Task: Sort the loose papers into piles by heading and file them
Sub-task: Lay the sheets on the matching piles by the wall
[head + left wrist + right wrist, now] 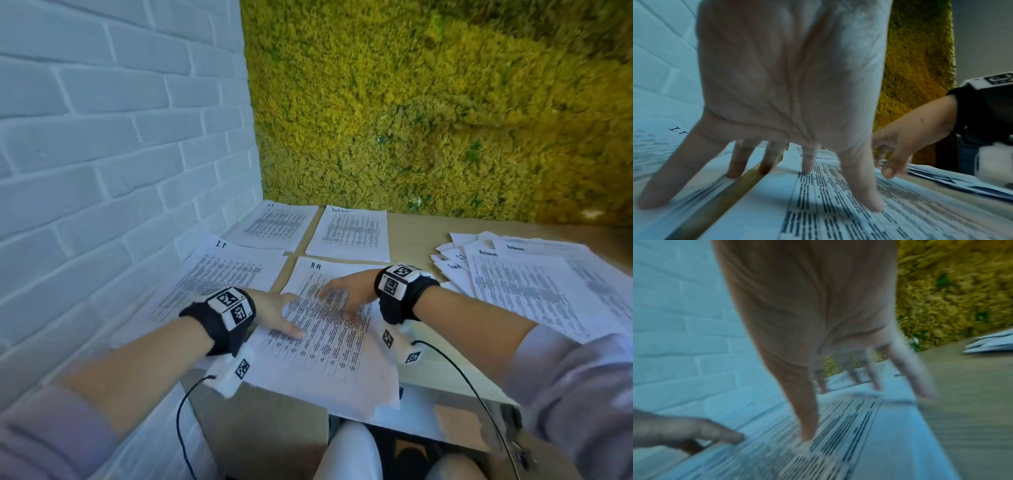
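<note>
At 6 o'clock on the desk (411, 236), you're pressing the HR sheet (329, 329) flat: left hand (274, 313) and right hand (347, 291) both spreading straight fingers, gripping nothing.

The printed rows on every sheet (329, 329) are too small and soft to read. The headings on the two far sheets (347, 236) cannot be made out with certainty. In the fanned heap of papers (534, 284) most sheets are covered by those above; the heap runs off the right edge of the head view. The near edge of the centre sheet hangs over the desk (418, 240) edge, hiding what lies beneath it. The right wrist view is smeared throughout; the right hand (818, 318) has blurred fingertips (920, 386) and their contact with the paper cannot be judged. The left hand (789, 73) fills the left wrist view, its wrist cut off at the top.
</note>
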Action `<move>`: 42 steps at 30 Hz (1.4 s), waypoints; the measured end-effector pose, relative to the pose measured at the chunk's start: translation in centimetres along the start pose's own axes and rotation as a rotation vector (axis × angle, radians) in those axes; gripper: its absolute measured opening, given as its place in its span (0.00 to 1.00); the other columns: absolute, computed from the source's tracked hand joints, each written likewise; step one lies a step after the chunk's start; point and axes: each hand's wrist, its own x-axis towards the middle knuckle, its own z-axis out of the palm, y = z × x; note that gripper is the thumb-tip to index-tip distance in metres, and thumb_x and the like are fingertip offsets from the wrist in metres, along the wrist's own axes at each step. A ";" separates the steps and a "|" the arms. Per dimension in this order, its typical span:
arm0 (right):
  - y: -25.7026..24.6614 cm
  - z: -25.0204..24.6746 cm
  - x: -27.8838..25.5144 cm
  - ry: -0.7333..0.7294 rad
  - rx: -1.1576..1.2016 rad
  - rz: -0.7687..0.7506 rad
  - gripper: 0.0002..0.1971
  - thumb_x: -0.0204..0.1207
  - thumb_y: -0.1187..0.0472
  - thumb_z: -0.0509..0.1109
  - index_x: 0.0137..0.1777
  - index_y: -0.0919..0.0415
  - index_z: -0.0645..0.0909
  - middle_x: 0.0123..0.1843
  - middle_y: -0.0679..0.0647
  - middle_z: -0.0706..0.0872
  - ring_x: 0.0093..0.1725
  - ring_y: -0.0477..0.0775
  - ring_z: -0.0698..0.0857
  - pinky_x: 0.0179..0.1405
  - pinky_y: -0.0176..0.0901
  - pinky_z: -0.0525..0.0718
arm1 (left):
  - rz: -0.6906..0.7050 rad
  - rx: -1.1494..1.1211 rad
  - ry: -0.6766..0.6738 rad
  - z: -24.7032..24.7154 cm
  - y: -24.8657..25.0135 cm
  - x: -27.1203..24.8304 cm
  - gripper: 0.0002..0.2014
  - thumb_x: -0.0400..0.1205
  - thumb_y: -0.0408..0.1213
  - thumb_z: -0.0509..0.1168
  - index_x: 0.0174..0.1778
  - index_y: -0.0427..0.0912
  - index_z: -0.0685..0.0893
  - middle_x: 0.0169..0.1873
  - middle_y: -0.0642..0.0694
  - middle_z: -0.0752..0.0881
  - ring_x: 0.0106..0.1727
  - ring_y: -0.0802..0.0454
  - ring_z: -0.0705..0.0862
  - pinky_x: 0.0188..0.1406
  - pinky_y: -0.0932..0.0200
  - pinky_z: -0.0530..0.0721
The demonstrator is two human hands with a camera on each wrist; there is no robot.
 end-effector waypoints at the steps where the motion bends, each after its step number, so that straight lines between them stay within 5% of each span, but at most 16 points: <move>1: 0.8 -0.3 -0.3 0.057 -0.027 0.087 0.37 0.76 0.52 0.76 0.82 0.53 0.63 0.83 0.54 0.64 0.78 0.58 0.69 0.74 0.52 0.71 | -0.024 0.034 -0.010 -0.1 0.4 0.4 0.50 0.73 0.70 0.63 0.84 0.56 0.44 0.84 0.49 0.51 0.82 0.47 0.60 0.75 0.52 0.67; 5: 4.2 -0.1 -2.4 0.001 -0.223 0.435 0.34 0.71 0.28 0.66 0.59 0.60 0.81 0.61 0.57 0.85 0.52 0.57 0.82 0.61 0.48 0.81 | -0.115 0.048 0.139 -0.9 0.0 1.9 0.48 0.76 0.71 0.57 0.84 0.54 0.40 0.84 0.40 0.52 0.81 0.40 0.63 0.68 0.51 0.73; 8: 4.0 1.0 -2.4 0.006 -0.188 0.446 0.32 0.75 0.34 0.67 0.63 0.63 0.82 0.62 0.58 0.85 0.52 0.57 0.81 0.54 0.46 0.78 | -0.156 0.043 0.127 -1.7 -1.5 5.5 0.61 0.62 0.85 0.48 0.83 0.52 0.34 0.83 0.39 0.58 0.77 0.37 0.68 0.70 0.44 0.75; 10: 3.2 1.1 -1.2 0.004 -0.200 0.413 0.29 0.79 0.39 0.67 0.65 0.65 0.82 0.61 0.58 0.84 0.54 0.57 0.81 0.54 0.46 0.77 | -0.171 0.076 0.076 -2.3 -1.2 4.7 0.61 0.63 0.84 0.50 0.84 0.47 0.42 0.79 0.40 0.68 0.62 0.44 0.80 0.51 0.55 0.82; 12: 3.4 1.1 1.3 0.017 -0.193 0.366 0.19 0.78 0.44 0.70 0.51 0.61 0.86 0.52 0.57 0.85 0.46 0.56 0.81 0.49 0.48 0.80 | -0.172 0.089 0.092 -2.7 0.4 3.5 0.55 0.72 0.74 0.59 0.84 0.44 0.43 0.77 0.39 0.71 0.52 0.46 0.81 0.38 0.60 0.80; 14: 4.6 1.1 4.1 0.051 -0.237 0.337 0.16 0.70 0.49 0.76 0.28 0.56 0.78 0.35 0.56 0.82 0.30 0.55 0.78 0.36 0.51 0.85 | -0.168 0.138 0.104 -3.0 1.7 3.7 0.54 0.75 0.65 0.66 0.84 0.47 0.38 0.81 0.38 0.63 0.61 0.43 0.81 0.52 0.55 0.83; 16: 8.0 1.5 8.2 0.026 -0.254 0.307 0.19 0.66 0.49 0.76 0.22 0.56 0.73 0.25 0.55 0.78 0.20 0.53 0.74 0.25 0.48 0.84 | -0.156 0.148 0.096 -3.3 2.8 3.8 0.55 0.75 0.58 0.70 0.84 0.51 0.35 0.83 0.37 0.55 0.74 0.40 0.74 0.66 0.49 0.79; 18: 8.5 1.0 6.4 0.048 -0.211 0.323 0.21 0.64 0.40 0.76 0.25 0.57 0.81 0.26 0.54 0.85 0.20 0.53 0.79 0.31 0.56 0.89 | -0.143 0.185 0.088 -4.0 4.3 3.5 0.50 0.77 0.58 0.69 0.85 0.53 0.40 0.83 0.37 0.52 0.77 0.40 0.69 0.71 0.49 0.75; 20: 8.3 -0.4 1.5 0.138 -0.073 0.340 0.25 0.68 0.32 0.71 0.40 0.55 0.87 0.39 0.55 0.90 0.34 0.55 0.86 0.48 0.55 0.89 | -0.049 0.211 0.131 -4.8 6.6 2.9 0.43 0.80 0.60 0.64 0.85 0.51 0.49 0.84 0.40 0.53 0.80 0.42 0.65 0.75 0.49 0.69; 25: 15.6 -1.3 -9.5 0.284 0.159 0.691 0.37 0.72 0.31 0.66 0.72 0.57 0.77 0.73 0.53 0.79 0.69 0.59 0.80 0.72 0.56 0.76 | 0.324 -0.215 0.032 -7.2 16.7 1.8 0.29 0.83 0.54 0.62 0.78 0.49 0.67 0.78 0.49 0.67 0.78 0.48 0.67 0.77 0.50 0.67; 27: 21.5 0.8 -12.6 0.331 0.183 0.848 0.27 0.71 0.37 0.73 0.63 0.56 0.81 0.68 0.57 0.84 0.61 0.61 0.85 0.63 0.52 0.82 | 0.419 -0.303 -0.006 -7.4 20.8 2.3 0.24 0.84 0.50 0.62 0.76 0.46 0.71 0.76 0.49 0.71 0.77 0.50 0.69 0.76 0.49 0.69; 30: 30.0 5.4 -15.6 0.274 0.148 1.041 0.49 0.52 0.16 0.67 0.59 0.56 0.86 0.49 0.55 0.91 0.41 0.55 0.88 0.53 0.49 0.89 | 0.472 -0.334 -0.062 -6.6 25.9 5.0 0.22 0.85 0.47 0.62 0.73 0.42 0.74 0.73 0.46 0.75 0.73 0.48 0.75 0.67 0.54 0.76; 33: 30.3 7.5 -18.7 0.313 0.254 1.072 0.50 0.49 0.12 0.60 0.48 0.59 0.85 0.42 0.57 0.89 0.42 0.55 0.87 0.53 0.44 0.87 | 0.423 -0.478 -0.146 -4.8 29.1 8.1 0.29 0.83 0.47 0.65 0.76 0.37 0.70 0.73 0.38 0.75 0.68 0.46 0.79 0.67 0.54 0.80; 36: 28.1 6.8 -21.5 0.447 0.502 0.968 0.32 0.66 0.35 0.77 0.56 0.63 0.80 0.58 0.60 0.87 0.55 0.60 0.86 0.55 0.44 0.81 | 0.396 -0.649 -0.141 -2.9 30.8 10.5 0.28 0.81 0.43 0.69 0.74 0.35 0.71 0.70 0.38 0.78 0.64 0.47 0.82 0.65 0.54 0.81; 39: 27.8 6.4 -22.6 0.733 1.134 0.584 0.14 0.76 0.66 0.75 0.60 0.66 0.81 0.62 0.69 0.85 0.55 0.63 0.87 0.69 0.63 0.78 | 0.394 -0.849 -0.070 -2.3 31.6 11.9 0.22 0.80 0.41 0.71 0.69 0.42 0.78 0.68 0.43 0.81 0.64 0.46 0.81 0.61 0.53 0.80; 42: 26.6 4.7 -23.4 0.937 1.455 0.243 0.16 0.79 0.63 0.72 0.66 0.64 0.81 0.66 0.71 0.83 0.57 0.66 0.87 0.67 0.66 0.80 | 0.376 -1.046 0.011 -3.3 31.2 11.8 0.33 0.75 0.48 0.75 0.73 0.40 0.74 0.73 0.46 0.75 0.70 0.45 0.75 0.65 0.53 0.73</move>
